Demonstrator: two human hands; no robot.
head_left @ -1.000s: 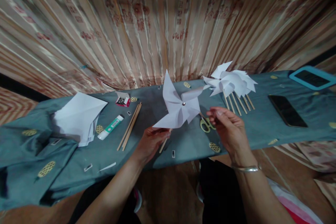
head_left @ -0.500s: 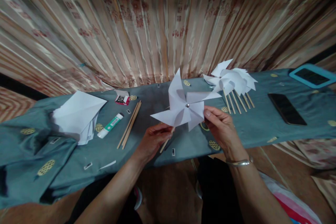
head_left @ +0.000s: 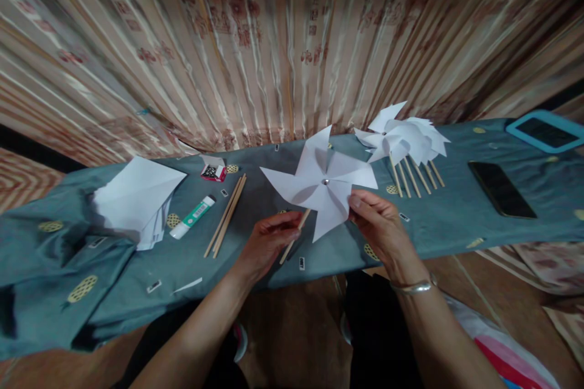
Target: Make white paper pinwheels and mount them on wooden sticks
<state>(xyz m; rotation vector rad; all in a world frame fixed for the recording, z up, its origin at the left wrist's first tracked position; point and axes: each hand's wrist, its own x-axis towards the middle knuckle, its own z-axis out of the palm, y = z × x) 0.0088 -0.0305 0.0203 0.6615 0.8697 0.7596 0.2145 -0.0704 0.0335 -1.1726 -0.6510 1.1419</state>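
Observation:
A white paper pinwheel (head_left: 322, 179) with a shiny pin at its centre is held up over the middle of the table. My left hand (head_left: 271, 240) pinches its wooden stick (head_left: 288, 250) below the blades. At the right edge of the paper, my right hand (head_left: 376, 219) has thumb and fingers closed on a blade. Several finished-looking pinwheels (head_left: 408, 137) lie overlapped at the back right, their sticks pointing towards me. Loose wooden sticks (head_left: 225, 219) rest left of my left hand.
On the green tablecloth (head_left: 255, 267) lie a glue stick (head_left: 193, 217), an open small box of pins (head_left: 213, 170) and a stack of white paper (head_left: 137, 197). A black phone (head_left: 502, 189) and a blue-framed tablet (head_left: 545, 132) are at the right. A curtain (head_left: 283, 42) hangs behind.
The pinwheel's blades have turned about the pin. My right hand has shifted slightly left and down with the blade; my left hand keeps its grip on the stick.

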